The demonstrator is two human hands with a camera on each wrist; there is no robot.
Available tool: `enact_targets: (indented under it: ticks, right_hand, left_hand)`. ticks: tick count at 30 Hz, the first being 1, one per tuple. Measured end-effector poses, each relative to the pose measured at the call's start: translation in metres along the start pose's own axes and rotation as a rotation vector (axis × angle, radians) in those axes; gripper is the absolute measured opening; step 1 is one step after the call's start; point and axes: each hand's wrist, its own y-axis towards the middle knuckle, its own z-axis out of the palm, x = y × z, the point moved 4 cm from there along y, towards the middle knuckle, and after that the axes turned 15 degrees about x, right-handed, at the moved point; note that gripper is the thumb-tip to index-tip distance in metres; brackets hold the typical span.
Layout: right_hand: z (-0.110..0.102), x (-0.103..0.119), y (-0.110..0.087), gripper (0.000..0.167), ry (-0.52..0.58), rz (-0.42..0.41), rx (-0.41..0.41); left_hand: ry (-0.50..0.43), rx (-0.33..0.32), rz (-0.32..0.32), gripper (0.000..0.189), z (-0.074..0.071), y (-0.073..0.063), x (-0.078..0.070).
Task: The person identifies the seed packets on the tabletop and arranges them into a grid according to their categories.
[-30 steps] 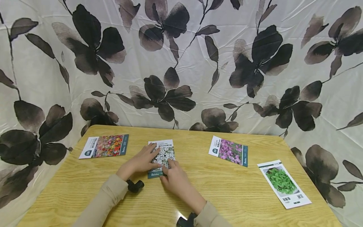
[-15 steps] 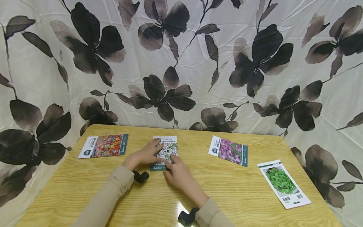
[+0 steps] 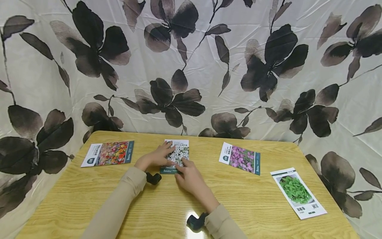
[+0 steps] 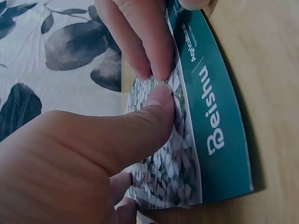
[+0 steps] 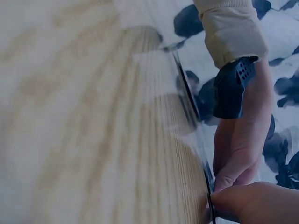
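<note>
Nearest us, two tan sleeves (image 3: pixel 123 196) reach across the bench (image 3: pixel 161 212), a black wrist camera (image 3: pixel 195 222) beside the right cuff, while a green-leaf packet (image 3: pixel 295 191) lies off to the right. Beyond, the right hand (image 3: pixel 191 178) is not gripping: its extended fingers press the near right part of the white-flower packet (image 3: pixel 181 153), thumb at the near edge. The left hand (image 3: pixel 156 156) is likewise unclenched, fingers spread over the packet's left side. The packet lies face up, left of centre, toward the bench's far side. From the left wrist we see its green strip (image 4: pixel 222 126) bow beside a shadow; we judge that lopsided pressure there could buckle it or swing it askew, and a fingertip could skid on the smooth face. The purple-flower packet (image 3: pixel 243 159) to the right and mixed-bloom packet (image 3: pixel 111 153) to the left seem at little risk unless a sleeve strays. The white-flower packet's top sits just short of the bench's far edge; too hard a shove could send it over, toward the floral cloth (image 3: pixel 223 109).
</note>
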Motion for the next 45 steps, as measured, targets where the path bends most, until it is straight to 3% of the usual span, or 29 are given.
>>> enact_targets:
  ticks: [7, 27, 40, 45]
  right_hand:
    - [-0.0014, -0.0035, 0.0027, 0.039, 0.023, 0.019, -0.003]
    - [-0.0017, 0.0019, 0.0035, 0.044, 0.0, 0.063, 0.054]
    - [-0.0015, 0.0052, 0.0026, 0.044, 0.003, 0.069, 0.082]
    - [-0.0016, 0.0044, 0.0024, 0.045, 0.003, 0.069, 0.087]
  left_hand:
    - [-0.023, 0.009, -0.007, 0.076, -0.0039, 0.0064, 0.0019]
    - [-0.056, -0.051, -0.03, 0.074, -0.0041, 0.0035, 0.0004]
    - [-0.102, -0.04, 0.024, 0.076, -0.0025, -0.003, 0.0004]
    - [-0.086, -0.045, 0.016, 0.074, -0.0007, 0.0002, 0.0011]
